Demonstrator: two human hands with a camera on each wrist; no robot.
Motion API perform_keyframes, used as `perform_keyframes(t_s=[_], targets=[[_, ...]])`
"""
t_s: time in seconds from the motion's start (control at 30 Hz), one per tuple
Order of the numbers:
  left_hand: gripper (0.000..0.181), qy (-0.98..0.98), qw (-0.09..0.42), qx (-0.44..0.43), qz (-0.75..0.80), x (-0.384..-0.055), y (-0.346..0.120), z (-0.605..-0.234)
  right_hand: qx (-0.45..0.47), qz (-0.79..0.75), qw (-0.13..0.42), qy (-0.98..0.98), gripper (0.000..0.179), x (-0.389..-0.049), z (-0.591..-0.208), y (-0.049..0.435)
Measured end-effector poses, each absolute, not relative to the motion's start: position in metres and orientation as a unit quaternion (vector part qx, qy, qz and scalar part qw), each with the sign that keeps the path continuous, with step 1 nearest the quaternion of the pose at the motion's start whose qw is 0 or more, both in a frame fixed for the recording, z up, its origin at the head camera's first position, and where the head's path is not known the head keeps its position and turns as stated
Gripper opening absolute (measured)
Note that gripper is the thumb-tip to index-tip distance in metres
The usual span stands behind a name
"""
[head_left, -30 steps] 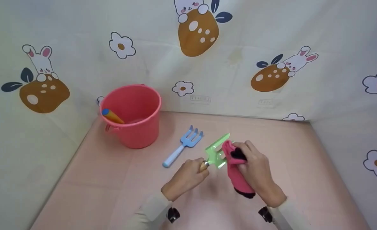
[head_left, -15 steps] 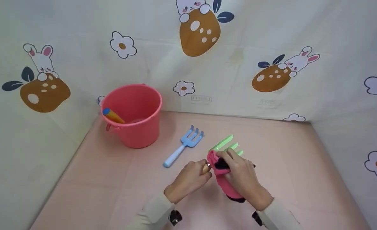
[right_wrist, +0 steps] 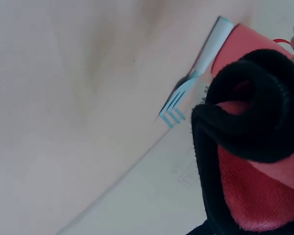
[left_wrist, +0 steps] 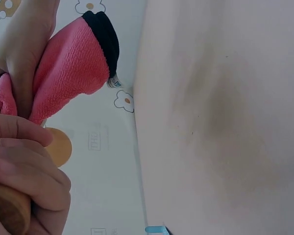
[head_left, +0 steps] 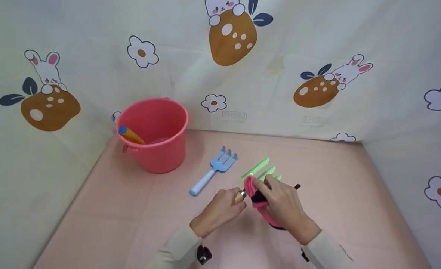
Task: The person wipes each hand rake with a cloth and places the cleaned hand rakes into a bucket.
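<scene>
My left hand (head_left: 219,209) grips the wooden handle (head_left: 240,197) of a green garden hand fork (head_left: 257,168), held above the table. In my right hand (head_left: 286,204) is a bunched pink cloth (head_left: 249,183) with black edging, pressed against the fork near its neck. Cloth and fingers hide the middle of the fork, while the tine ends show beyond them. In the left wrist view, curled left fingers wrap the wooden handle (left_wrist: 10,208), and the cloth (left_wrist: 71,68) hangs from the right hand. Folds of cloth (right_wrist: 257,196) fill the right side of the right wrist view.
A blue hand fork (head_left: 215,170) lies on the pink table (head_left: 130,209), left of the green one. Behind it stands a pink bucket (head_left: 164,157) with an orange, blue-tipped handle (head_left: 130,134) leaning inside. A patterned curtain (head_left: 265,93) encloses the back and sides.
The right hand and cloth have moved left along the green fork, from beside its tines to near its neck. The left hand has stayed almost still on the handle.
</scene>
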State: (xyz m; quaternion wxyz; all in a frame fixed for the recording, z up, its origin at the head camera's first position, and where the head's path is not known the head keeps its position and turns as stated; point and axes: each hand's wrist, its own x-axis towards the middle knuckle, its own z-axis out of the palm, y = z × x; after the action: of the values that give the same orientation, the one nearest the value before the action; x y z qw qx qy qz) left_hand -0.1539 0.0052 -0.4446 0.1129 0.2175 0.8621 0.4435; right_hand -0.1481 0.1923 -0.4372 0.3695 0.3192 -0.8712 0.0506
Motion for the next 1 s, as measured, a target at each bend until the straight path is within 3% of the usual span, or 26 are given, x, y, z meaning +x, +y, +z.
perform_keyframes(t_s=[0.2, 0.6, 0.8, 1.0], targets=[[0.012, 0.856, 0.128, 0.217, 0.451, -0.154, 0.004, -0.442, 0.338, 0.030, 0.400, -0.851, 0.029, -0.151, -0.438, 0.197], [0.010, 0.846, 0.159, 0.189, 0.472, -0.151, 0.002, -0.442, 0.294, 0.026, 0.415, -0.861, 0.048, -0.157, -0.438, 0.213], [0.011, 0.849, 0.161, 0.198, 0.463, -0.149, 0.004, -0.444, 0.237, 0.035, 0.402, -0.884, 0.041, -0.157, -0.435, 0.226], [0.016, 0.848, 0.142, 0.207, 0.466, -0.148, 0.002, -0.444, 0.152, 0.080, 0.342, -0.924, 0.041, -0.157, -0.431, 0.243]])
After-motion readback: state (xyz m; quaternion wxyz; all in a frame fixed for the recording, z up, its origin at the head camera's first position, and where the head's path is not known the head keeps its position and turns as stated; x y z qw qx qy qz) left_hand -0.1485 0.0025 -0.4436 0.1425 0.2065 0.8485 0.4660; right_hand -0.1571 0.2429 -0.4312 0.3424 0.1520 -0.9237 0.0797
